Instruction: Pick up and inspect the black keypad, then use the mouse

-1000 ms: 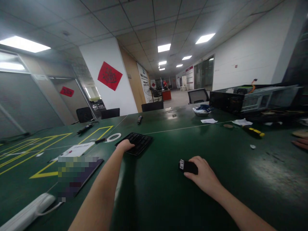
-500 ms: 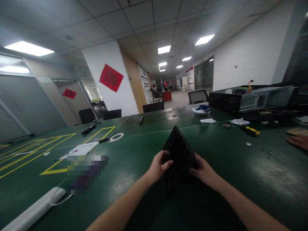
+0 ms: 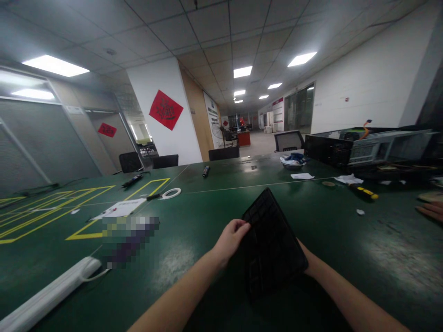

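A small black keyboard (image 3: pixel 272 244) is held up off the green table (image 3: pixel 214 207), tilted with its keys facing me. My left hand (image 3: pixel 231 240) pinches its left edge with curled fingers. My right hand is behind the keyboard's right side and is hidden by it; only the wrist and forearm (image 3: pixel 321 274) show, reaching under the keyboard.
A white power strip (image 3: pixel 51 293) lies at the near left, by yellow floor-style markings and a paper sheet (image 3: pixel 122 207). A white tape ring (image 3: pixel 172 192), a yellow-handled tool (image 3: pixel 363 191) and an open computer case (image 3: pixel 360 147) stand farther off. Another person's hand (image 3: pixel 431 211) rests at the right edge.
My left hand took the keyboard from the table and both hands raised it in front of me. It has since turned so the keys face me and covers my right hand.
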{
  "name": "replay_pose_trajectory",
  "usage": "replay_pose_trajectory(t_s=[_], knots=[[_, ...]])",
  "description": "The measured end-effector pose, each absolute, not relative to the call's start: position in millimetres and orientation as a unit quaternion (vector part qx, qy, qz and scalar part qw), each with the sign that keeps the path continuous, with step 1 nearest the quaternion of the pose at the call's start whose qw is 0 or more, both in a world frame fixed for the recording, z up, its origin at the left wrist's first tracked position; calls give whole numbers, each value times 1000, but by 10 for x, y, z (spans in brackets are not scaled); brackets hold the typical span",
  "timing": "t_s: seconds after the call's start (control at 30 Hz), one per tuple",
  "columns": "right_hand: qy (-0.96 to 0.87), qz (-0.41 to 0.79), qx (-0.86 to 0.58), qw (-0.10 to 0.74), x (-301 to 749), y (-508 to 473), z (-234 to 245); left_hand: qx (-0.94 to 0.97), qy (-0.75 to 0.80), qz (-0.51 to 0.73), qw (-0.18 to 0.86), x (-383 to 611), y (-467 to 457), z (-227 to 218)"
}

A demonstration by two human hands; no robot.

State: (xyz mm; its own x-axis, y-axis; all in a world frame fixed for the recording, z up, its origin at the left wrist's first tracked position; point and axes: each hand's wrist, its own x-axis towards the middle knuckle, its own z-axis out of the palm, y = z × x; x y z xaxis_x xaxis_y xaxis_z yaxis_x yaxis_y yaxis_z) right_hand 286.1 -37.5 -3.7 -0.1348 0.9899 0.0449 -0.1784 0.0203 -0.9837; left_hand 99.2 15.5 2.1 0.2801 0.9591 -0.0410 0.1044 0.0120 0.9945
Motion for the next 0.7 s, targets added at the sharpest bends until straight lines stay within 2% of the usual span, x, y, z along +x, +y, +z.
replay_pose_trajectory(t_s=[0.1, 0.2, 0.47, 0.6, 0.7], knots=[[-475, 584, -420, 507, 2822, -453, 111, 422, 514, 426, 613, 917, 232, 49], [-480, 572, -423, 512, 2836, -458, 97, 402, 508, 426, 632, 863, 243, 72], [-526, 548, -398, 514, 2899, -405, -38, 492, 454, 345, 658, 910, 97, 168], [-512, 589, -370, 505, 2862, -400, -14, 507, 379, 292, 716, 919, 55, 211], [-520, 599, -349, 500, 2844, -372, -46, 515, 362, 284, 723, 951, 44, 195]])
